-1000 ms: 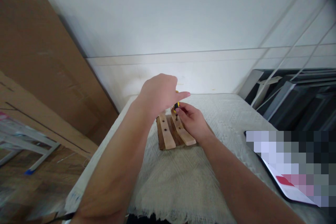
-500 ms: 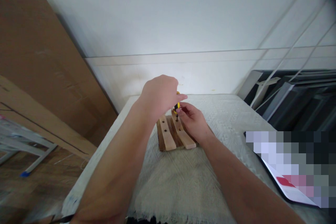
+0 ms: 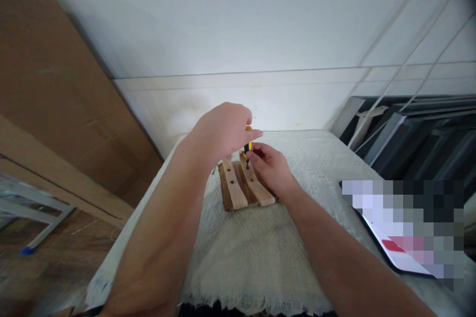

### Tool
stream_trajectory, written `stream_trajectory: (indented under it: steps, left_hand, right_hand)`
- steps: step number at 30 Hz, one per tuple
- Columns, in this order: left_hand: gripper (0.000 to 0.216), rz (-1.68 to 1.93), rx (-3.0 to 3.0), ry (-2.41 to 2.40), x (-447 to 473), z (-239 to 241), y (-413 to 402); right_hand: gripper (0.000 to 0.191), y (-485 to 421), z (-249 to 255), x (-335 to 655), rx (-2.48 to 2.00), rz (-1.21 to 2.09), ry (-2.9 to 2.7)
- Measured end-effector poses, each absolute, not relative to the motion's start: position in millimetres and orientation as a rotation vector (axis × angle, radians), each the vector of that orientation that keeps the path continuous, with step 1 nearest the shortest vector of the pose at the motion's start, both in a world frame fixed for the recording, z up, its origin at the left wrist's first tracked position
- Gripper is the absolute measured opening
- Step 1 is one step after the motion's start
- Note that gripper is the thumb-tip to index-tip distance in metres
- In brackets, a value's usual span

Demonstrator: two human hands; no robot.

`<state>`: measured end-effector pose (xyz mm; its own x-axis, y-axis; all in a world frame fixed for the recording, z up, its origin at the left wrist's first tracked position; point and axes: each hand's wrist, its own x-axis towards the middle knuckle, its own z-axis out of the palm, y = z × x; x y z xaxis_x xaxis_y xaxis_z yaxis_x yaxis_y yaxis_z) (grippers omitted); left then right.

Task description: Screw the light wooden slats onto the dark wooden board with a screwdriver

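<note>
My left hand (image 3: 224,128) gripped the top of a black-and-yellow screwdriver (image 3: 247,148), and my right hand (image 3: 275,167) pinched its lower end. It stood nearly upright over one of two pale, curved wooden strips (image 3: 237,194), dark-holed, lying on a rough brown board (image 3: 226,200) on the cloth-covered tabletop (image 3: 256,257).

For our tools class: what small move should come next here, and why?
Probably a small turn of the screwdriver with the left grip: it sits over the tool's upper end, the right grip meets the tool lower down, and the shaft points down onto the right wooden strip.
</note>
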<state>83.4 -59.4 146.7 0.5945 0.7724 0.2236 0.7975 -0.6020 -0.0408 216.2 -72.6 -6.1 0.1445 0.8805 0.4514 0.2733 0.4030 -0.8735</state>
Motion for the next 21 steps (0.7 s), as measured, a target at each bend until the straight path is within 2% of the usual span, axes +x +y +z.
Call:
stream_trajectory:
  steps: [3,10,21]
  left_hand:
    - [0.029,-0.246,-2.712,-1.281,79.5,147.6,-56.6]
    - [0.038,-0.206,-2.636,-1.337,83.1,143.3,-51.7]
    - [0.037,-0.190,-2.622,-1.308,85.0,142.5,-51.1]
  right_hand:
    - [0.022,-72.5,-7.2,216.4,-1.079,0.634,-1.417]
    - [0.024,-70.9,-11.5,216.6,-1.062,0.499,-1.435]
    - [0.020,-67.1,-10.2,217.8,-1.108,0.498,-1.488]
